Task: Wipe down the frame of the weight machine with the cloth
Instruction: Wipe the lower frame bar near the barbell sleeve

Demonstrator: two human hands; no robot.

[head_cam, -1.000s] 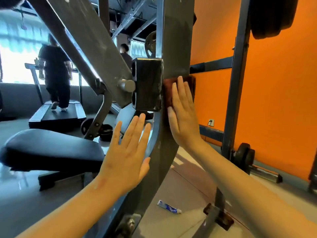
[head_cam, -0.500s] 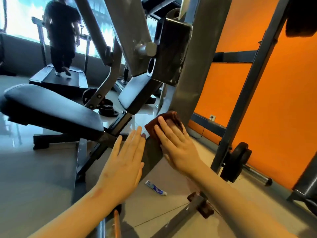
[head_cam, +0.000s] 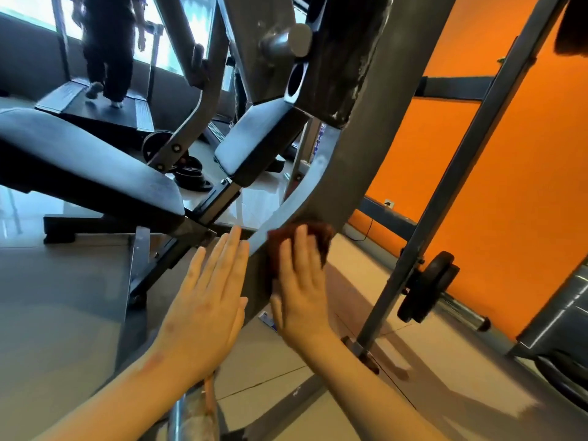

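Cloth (head_cam: 322,237) pressed on frame (head_cam: 350,173) by flat right hand (head_cam: 299,294); left hand (head_cam: 206,300) flat, holding nothing

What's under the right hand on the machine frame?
A reddish-brown cloth, pressed flat against the grey frame by the right hand. Only its edges show past the hand; the rest, and the metal beneath it, is covered.

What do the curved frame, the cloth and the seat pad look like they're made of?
Frame: likely painted steel, matte grey, scuffed with chipped paint higher up. Cloth: soft reddish-brown fabric, maybe microfibre; it bunches under the right hand. Seat pad: probably vinyl over padding, black with a dull sheen.
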